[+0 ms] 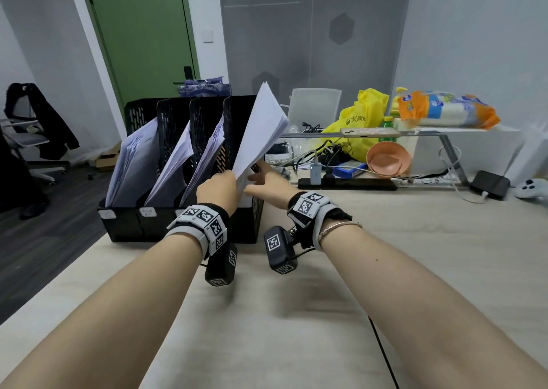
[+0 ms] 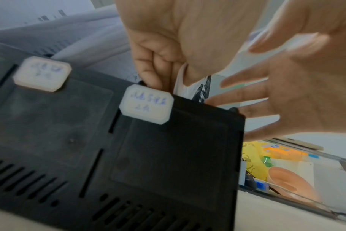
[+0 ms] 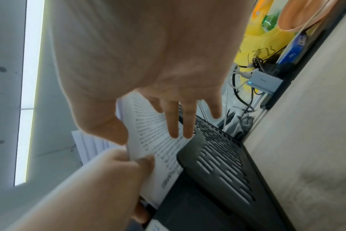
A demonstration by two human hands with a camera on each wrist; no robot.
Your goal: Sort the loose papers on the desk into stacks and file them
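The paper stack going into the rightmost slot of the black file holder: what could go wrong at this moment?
1. Only the left hand pinches the paper stack at its lower edge; the right hand is open, so sheets may fan out or slip.
2. The stack leans right over the file holder wall, so its corner may catch there and crumple.

head: above, forward-down | wrists: close, sharing file rack (image 1: 181,210)

A yellow plastic bag (image 1: 360,118) at the back of the worktop carries the dark characters "大润", the rest cut off by a fold. Blue handwriting on the file rack's white label tabs (image 2: 146,106) and the print on the held sheet (image 3: 158,140) are too blurred to read.
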